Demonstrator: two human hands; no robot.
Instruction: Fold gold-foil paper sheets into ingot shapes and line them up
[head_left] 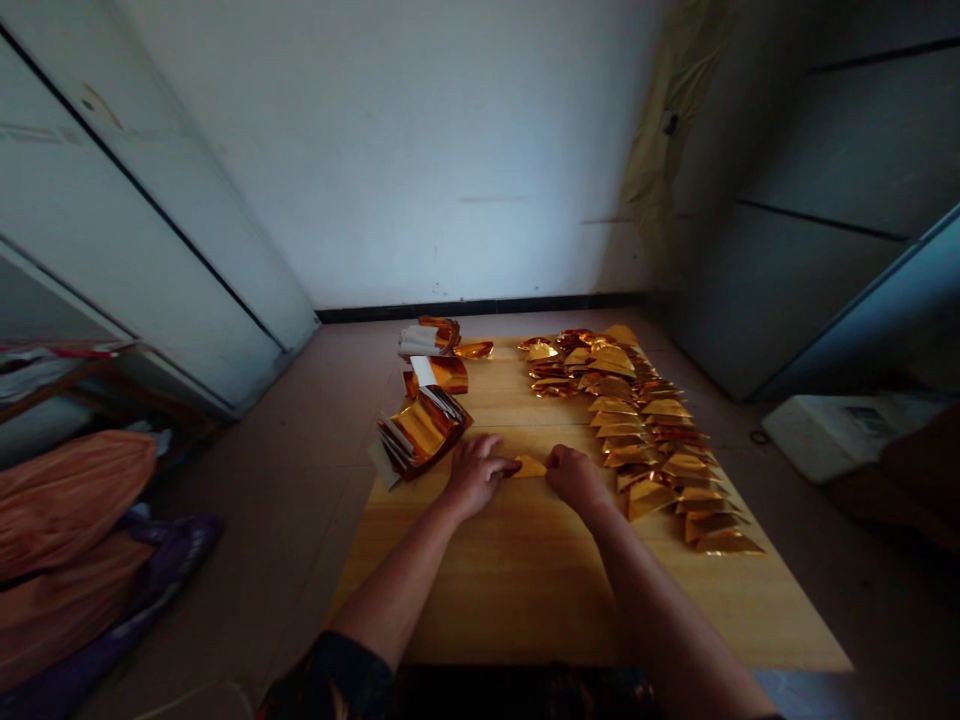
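A small folded piece of gold foil paper [531, 467] lies low over the wooden table between my two hands. My left hand [475, 474] grips its left end, with the thumb and a finger at the edge and the other fingers bent above. At its right end, my right hand [576, 477] is closed in a pinch on the foil. Loose stacks of gold foil sheets [424, 428] with pale backs sit just beyond my left hand. To the right of my right hand, rows of folded gold foil pieces [621, 432] stand overlapping one another.
The wooden table [510, 580] reaches toward a white wall [450, 150]. Grey cabinets [832, 240] stand at the right, near a white box [817, 435] on the floor. Orange and purple bags [75, 510] lie at the left.
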